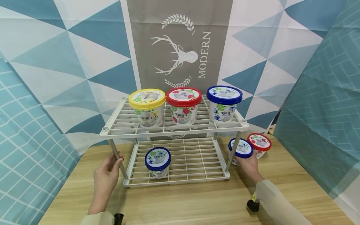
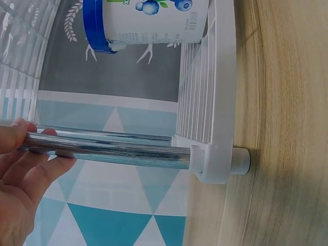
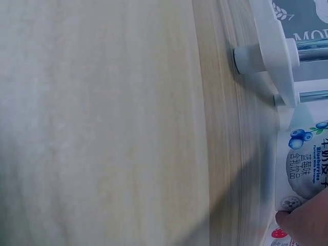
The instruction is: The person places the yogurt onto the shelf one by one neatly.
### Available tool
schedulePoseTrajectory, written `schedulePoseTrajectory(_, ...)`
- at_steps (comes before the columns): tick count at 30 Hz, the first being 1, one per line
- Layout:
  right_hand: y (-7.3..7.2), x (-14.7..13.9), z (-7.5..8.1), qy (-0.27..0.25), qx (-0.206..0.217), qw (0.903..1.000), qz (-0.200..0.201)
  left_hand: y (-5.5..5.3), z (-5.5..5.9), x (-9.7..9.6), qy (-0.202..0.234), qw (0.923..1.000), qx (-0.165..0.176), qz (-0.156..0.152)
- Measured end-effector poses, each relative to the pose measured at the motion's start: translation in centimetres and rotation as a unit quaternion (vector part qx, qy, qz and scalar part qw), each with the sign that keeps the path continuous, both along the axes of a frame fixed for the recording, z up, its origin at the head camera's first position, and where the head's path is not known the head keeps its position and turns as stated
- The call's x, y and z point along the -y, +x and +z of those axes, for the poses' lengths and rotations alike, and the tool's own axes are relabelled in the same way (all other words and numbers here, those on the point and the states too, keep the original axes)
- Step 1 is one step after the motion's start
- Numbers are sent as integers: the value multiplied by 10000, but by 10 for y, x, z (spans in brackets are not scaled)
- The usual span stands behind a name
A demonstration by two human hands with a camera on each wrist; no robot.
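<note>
My left hand (image 1: 106, 178) grips the front left metal post (image 2: 118, 151) of a white two-tier rack (image 1: 174, 135), with thumb and fingers on either side of the post. On the right, beside the rack, my right hand (image 1: 249, 166) holds a blueberry milk cup with a blue lid (image 1: 241, 147). In the right wrist view, the thumb (image 3: 307, 223) lies against the white wall of that blueberry cup (image 3: 302, 169). A red-lidded cup (image 1: 259, 142) stands right behind it. Whether the held cup touches the table cannot be told.
Yellow-lidded (image 1: 147, 100), red-lidded (image 1: 184, 98) and blue-lidded (image 1: 224, 97) cups stand in a row on the top shelf. Another blue-lidded cup (image 1: 158, 159) sits left on the lower shelf. The rack stands on a wooden table (image 1: 180, 203) before a patterned backdrop (image 1: 98, 47).
</note>
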State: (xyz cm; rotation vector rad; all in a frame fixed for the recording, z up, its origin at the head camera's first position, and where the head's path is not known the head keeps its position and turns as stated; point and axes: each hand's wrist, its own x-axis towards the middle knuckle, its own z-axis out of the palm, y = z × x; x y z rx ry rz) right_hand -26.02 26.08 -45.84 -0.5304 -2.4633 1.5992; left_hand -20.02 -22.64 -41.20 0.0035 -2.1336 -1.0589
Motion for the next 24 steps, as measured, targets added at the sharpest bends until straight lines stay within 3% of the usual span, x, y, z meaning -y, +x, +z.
schedulePoseTrajectory(14, 16, -8, -3, -65, 96, 9996, -263, 0, -1, -1, 126, 9999, 46, 30)
schedulePoseTrajectory(24, 21, -12, -2, -27, -37, 9996, -292, 0, -2, -1, 71, 9998, -181, 60)
